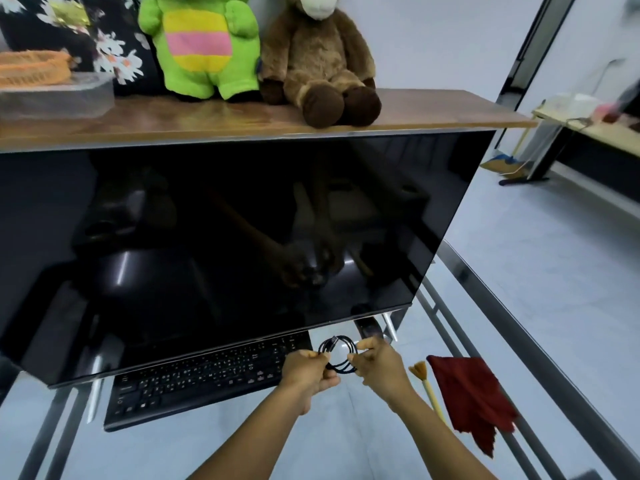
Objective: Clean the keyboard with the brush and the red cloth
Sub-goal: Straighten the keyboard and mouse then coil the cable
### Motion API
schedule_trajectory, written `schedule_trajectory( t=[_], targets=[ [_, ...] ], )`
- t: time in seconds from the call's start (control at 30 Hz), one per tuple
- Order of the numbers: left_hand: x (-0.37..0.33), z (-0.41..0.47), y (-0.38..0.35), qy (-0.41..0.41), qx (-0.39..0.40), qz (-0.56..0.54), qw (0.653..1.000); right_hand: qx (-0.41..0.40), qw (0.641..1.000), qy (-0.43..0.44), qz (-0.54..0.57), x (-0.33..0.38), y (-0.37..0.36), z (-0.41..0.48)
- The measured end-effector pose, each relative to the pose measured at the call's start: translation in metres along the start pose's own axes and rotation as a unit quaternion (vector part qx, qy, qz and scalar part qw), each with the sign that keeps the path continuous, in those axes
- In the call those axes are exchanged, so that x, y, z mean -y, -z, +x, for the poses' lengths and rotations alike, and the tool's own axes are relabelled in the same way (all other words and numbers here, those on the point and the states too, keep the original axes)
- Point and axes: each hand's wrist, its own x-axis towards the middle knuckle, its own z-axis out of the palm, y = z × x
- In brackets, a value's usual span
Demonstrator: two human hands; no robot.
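Both hands are pinching a coiled black cable [338, 355] between them: the left hand [309, 370] is gripping the loop's left side with thumb and fingers pressed together, and the right hand [375, 363] is holding its right side the same way, just above the glass desk [346, 427]. The keyboard [204, 374] is lying immediately left of the hands, partly tucked under the lower edge of a large dark monitor [225, 244]. The brush [426, 388] is resting on the glass just right of the right hand, bristles pointing away from the person, and the red cloth [472, 396] is lying crumpled beside it, farther right near the desk's edge. Neither cleaning tool is being touched, so the cleaning itself is looking not yet begun; the person is seemingly clearing the cable out of the way. Brushing between the keys and wiping with the cloth both appear to be left to do.
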Motion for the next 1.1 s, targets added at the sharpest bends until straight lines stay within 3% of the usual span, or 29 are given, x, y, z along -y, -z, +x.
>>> schedule_trajectory(
  t=[0.2,0.47,0.73,0.8,0.9,0.97,1.1],
  targets=[
    [0.009,0.036,-0.028,0.034,-0.02,0.058,0.998,-0.03,0.991,0.021,-0.127,-0.027,-0.009,0.049],
    [0.001,0.083,-0.06,0.046,-0.022,0.112,0.992,-0.028,0.981,0.041,-0.189,-0.053,-0.02,0.104],
    [-0.005,0.094,-0.053,0.014,0.011,0.312,0.95,0.008,0.957,0.097,-0.272,-0.056,-0.028,0.112],
    [-0.011,0.094,-0.044,-0.01,-0.004,0.38,0.925,0.007,0.964,0.106,-0.245,-0.051,-0.022,0.108],
    [-0.012,0.09,-0.032,-0.066,-0.021,0.527,0.847,-0.055,0.969,0.128,-0.202,-0.055,0.012,0.104],
    [-0.004,0.083,-0.046,-0.107,0.008,0.586,0.803,-0.105,0.972,0.083,-0.192,-0.068,0.056,0.099],
    [0.024,0.065,-0.104,-0.102,0.11,0.595,0.79,-0.185,0.951,-0.036,-0.246,-0.116,0.142,0.086]
  ],
)
